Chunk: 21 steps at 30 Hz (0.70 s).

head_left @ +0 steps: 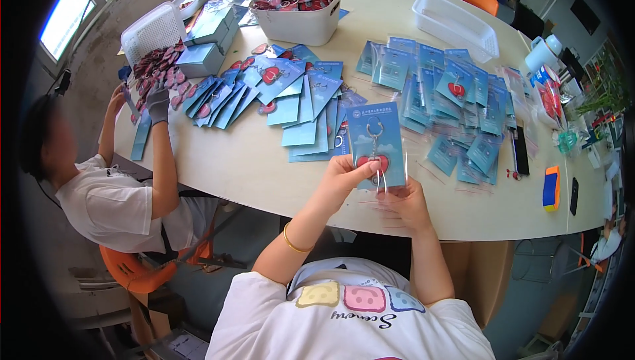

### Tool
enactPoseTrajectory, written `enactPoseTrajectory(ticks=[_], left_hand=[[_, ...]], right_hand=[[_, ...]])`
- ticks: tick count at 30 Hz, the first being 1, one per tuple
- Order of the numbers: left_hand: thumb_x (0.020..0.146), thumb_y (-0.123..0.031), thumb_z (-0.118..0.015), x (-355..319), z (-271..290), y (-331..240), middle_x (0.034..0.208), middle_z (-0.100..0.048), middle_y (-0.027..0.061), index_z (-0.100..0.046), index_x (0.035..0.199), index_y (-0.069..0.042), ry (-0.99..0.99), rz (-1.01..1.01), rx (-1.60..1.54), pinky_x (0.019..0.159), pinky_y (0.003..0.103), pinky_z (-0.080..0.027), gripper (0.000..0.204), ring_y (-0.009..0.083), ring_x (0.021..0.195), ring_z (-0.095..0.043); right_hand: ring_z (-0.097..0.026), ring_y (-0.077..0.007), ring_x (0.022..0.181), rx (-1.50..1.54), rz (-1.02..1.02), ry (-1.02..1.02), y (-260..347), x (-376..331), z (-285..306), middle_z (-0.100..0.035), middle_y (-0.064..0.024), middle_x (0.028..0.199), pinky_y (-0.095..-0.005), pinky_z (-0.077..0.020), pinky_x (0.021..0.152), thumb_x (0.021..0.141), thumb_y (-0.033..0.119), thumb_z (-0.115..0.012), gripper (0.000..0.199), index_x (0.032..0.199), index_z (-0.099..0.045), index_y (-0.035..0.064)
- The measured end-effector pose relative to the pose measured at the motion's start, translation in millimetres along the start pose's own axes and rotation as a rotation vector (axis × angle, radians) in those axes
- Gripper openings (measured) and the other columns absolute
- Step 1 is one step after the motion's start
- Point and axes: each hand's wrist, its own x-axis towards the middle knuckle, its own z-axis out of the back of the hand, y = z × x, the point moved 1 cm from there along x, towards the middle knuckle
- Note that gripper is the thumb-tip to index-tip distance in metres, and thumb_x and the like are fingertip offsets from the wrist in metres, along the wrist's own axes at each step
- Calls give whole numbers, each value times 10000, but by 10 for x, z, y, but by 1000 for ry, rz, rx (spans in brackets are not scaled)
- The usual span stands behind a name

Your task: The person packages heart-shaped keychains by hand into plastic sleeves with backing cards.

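Note:
My left hand [346,178] grips a blue card [391,120] from its lower left, with the thumb pressed over the front. Hooked on the card is a keychain [375,128] with a silver ring and a red charm, partly covered by that thumb. At the card's lower right corner my right hand [409,204] closes its fingers on a clear plastic sleeve that seems to surround the card. Cards with keychains, not bagged, form a loose pile [294,105] left of my hands. Bagged cards [486,92] lie heaped to the right.
A white bin [297,26] full of red keychains stands at the back. An empty clear tray [456,26] is behind the bagged cards. At left, a co-worker [116,191] in one grey glove handles a card beside a tipped basket [153,33]. A tape roll [551,188] stands right.

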Motion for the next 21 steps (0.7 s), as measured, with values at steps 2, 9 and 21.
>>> enactPoseTrajectory(ticks=[2,9,21], left_hand=[[884,-168,-646,-1,26,-64,823,-672,20,-684,948,-19,-33,13,14,643,220,-475,166,54,740,-599],[834,-246,-701,272,295,-118,733,-674,66,-696,873,5,-117,-192,604,554,249,-464,254,97,637,-592],[795,-80,-541,963,1998,-774,1016,-648,58,-600,1060,-108,-723,-28,2113,728,361,-495,272,237,938,-616]], right_hand=[[-608,-94,789,0,-78,118,43,26,50,-658,-53,935,-218,-489,659,852,75,-650,228,1070,-609,21],[-542,-44,786,-187,165,-254,199,281,299,-630,5,931,-219,-442,618,899,159,-610,166,1014,-646,45],[-569,-288,950,-1634,588,-864,1087,1198,1447,-576,-112,1046,-399,-468,786,831,169,-638,304,1108,-615,47]])
